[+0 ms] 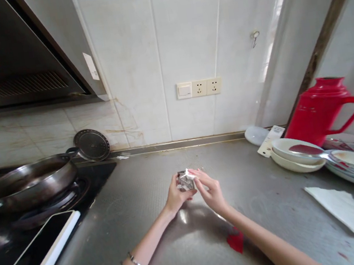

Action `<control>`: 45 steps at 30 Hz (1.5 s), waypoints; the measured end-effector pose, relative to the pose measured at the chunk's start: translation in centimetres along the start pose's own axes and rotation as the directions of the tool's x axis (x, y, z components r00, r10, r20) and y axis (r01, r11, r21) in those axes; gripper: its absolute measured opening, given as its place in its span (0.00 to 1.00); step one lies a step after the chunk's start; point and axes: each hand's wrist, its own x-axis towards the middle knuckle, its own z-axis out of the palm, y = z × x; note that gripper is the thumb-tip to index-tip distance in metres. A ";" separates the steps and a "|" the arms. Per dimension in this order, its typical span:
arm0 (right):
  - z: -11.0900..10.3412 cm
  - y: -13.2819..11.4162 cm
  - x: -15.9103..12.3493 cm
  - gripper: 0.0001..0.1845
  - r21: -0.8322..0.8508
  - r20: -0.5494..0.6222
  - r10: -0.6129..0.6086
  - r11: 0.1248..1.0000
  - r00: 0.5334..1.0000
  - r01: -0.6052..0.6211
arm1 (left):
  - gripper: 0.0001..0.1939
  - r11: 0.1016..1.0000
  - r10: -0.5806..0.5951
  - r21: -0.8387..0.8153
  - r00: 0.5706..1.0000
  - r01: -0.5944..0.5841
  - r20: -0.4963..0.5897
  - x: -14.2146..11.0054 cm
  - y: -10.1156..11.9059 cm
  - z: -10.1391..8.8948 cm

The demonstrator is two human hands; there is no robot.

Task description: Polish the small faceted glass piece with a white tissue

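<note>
In the head view my left hand (174, 197) is wrapped round a small, silvery, shiny block-like object (186, 183) just above the metal counter. I cannot make out its exact kind. My right hand (210, 191) meets it from the other side, with the fingertips closed on a small white piece (189, 173), like tissue or paper, against the object's top edge. A red scrap (236, 241) lies on the counter below my right forearm.
A steel pan (35, 183) sits on the stove at left, near a phone (32, 253) with a white cable. At right are a red thermos (315, 108), stacked bowls (296, 162), a white paper sheet (352, 211) and a white card (270, 141). Wall sockets (206, 87) are behind.
</note>
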 end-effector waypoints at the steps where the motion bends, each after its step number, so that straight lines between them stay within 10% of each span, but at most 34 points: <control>1: 0.0 0.1 0.2 0.15 0.061 -0.016 0.098 0.993 0.995 -0.097 | 0.33 1.000 -0.006 0.005 1.000 0.006 0.004 -0.2 0.2 0.1; 7: -0.7 0.2 1.5 0.19 0.372 0.173 0.404 0.818 0.898 -0.440 | 0.30 0.999 -0.038 0.003 0.999 0.038 0.026 -0.2 0.2 0.2; 21: -0.3 1.7 0.9 0.48 0.405 0.388 0.183 0.847 0.903 -0.346 | 0.32 0.986 -0.143 -0.066 0.981 0.152 0.131 0.0 0.5 -0.4; 31: -1.1 0.2 2.1 0.35 0.457 0.358 0.383 0.723 0.852 -0.518 | 0.72 0.991 -0.113 -0.036 0.961 0.126 0.254 0.9 -0.8 -1.9; 37: -0.9 -0.9 2.2 0.29 0.454 0.334 0.464 0.684 0.820 -0.572 | 0.62 0.968 0.076 0.231 0.993 -0.096 0.094 0.7 -0.8 -1.6; 45: -0.1 0.2 1.5 0.30 0.412 0.317 0.386 0.767 0.866 -0.493 | 0.37 0.947 0.169 0.250 0.975 -0.201 0.141 0.1 0.7 -0.7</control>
